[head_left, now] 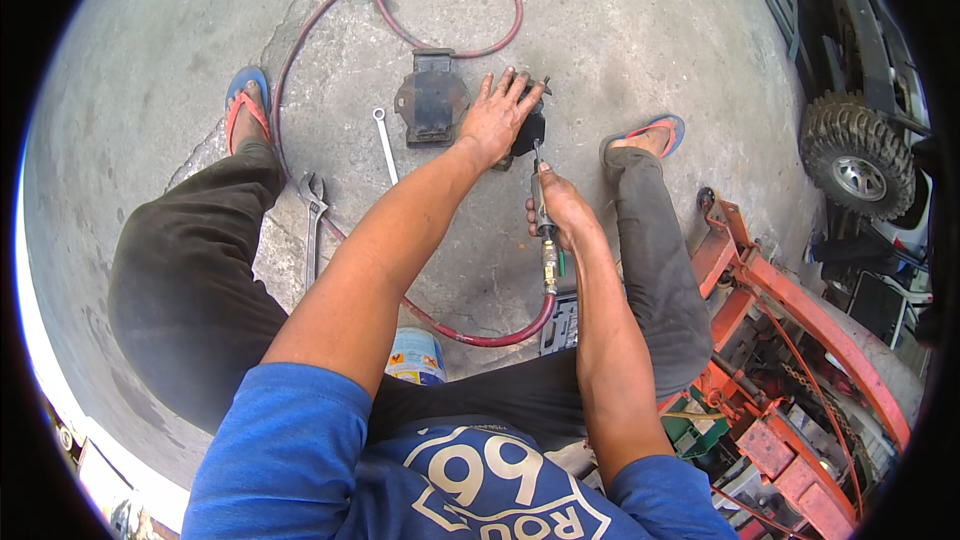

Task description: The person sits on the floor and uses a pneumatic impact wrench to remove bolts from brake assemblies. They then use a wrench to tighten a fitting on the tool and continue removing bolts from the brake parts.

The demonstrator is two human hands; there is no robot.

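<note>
My left hand lies spread over a small black metal part on the concrete, its palm and fingers covering much of it. In my right hand is an air grinder with a slim body, gripped with the thumb along its top. The thin tip of the grinder points away from me and meets the near edge of the black part, or comes very close to it. From its rear brass fitting runs a dark red air hose. Left of my left hand sits a larger dark metal piece.
A combination wrench and an adjustable wrench lie at the left, inside the hose's curve. Close to me are a bucket and a grey tool case. Red-orange metal equipment and a vehicle wheel stand at the right.
</note>
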